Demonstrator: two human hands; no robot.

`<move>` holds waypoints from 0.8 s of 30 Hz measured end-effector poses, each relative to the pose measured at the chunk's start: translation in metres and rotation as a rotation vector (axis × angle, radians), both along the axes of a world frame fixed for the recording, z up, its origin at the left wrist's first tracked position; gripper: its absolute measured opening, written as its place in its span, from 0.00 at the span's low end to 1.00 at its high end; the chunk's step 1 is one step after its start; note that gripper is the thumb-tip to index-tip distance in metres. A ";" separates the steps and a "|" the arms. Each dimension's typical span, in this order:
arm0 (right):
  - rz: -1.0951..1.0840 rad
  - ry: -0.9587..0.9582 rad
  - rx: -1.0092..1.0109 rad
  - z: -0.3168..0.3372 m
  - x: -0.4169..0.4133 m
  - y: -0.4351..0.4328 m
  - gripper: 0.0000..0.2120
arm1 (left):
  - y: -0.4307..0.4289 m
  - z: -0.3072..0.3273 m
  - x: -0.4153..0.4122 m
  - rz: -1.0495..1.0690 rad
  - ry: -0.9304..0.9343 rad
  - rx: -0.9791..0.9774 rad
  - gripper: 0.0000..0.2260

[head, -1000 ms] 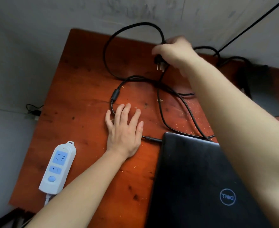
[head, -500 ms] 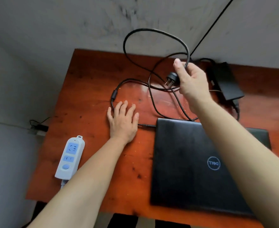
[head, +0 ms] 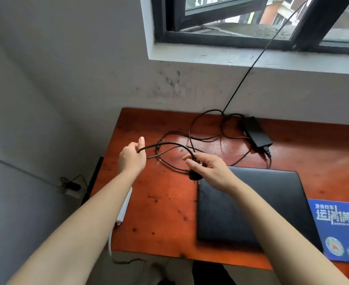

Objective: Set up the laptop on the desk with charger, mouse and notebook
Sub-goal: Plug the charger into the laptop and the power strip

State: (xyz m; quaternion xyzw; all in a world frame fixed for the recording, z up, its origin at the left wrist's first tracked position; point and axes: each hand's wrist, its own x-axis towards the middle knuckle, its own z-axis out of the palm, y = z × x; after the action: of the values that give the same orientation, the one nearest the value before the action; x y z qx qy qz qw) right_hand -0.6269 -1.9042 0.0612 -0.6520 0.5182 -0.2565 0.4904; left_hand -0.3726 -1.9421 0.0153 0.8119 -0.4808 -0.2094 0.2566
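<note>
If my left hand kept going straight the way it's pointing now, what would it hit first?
Probably the grey wall. The left hand, gripping the black cable, points up and away past the desk's left back corner; depth is unclear.

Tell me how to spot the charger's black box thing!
Find the red-brown desk under the window. At its back edge, beyond the closed laptop, lies the charger brick. It is the only solid black block among the thin looping cables.
</note>
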 end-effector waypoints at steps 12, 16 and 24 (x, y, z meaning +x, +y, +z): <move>-0.178 0.396 -0.332 0.025 0.012 0.013 0.10 | 0.007 0.151 -0.019 -0.273 0.010 -0.864 0.16; -0.207 0.284 -0.378 0.033 0.026 0.018 0.08 | 0.005 0.170 -0.018 -0.252 -0.063 -1.025 0.12; -0.185 0.290 -0.122 -0.005 0.019 0.041 0.09 | 0.022 0.085 0.035 -0.053 -0.075 -0.097 0.20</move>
State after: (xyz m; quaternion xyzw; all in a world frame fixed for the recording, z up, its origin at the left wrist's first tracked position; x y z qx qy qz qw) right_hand -0.6079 -1.8633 0.0561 -0.6603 0.6246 -0.2347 0.3446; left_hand -0.3374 -1.9199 0.0999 0.7929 -0.5207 -0.1623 0.2718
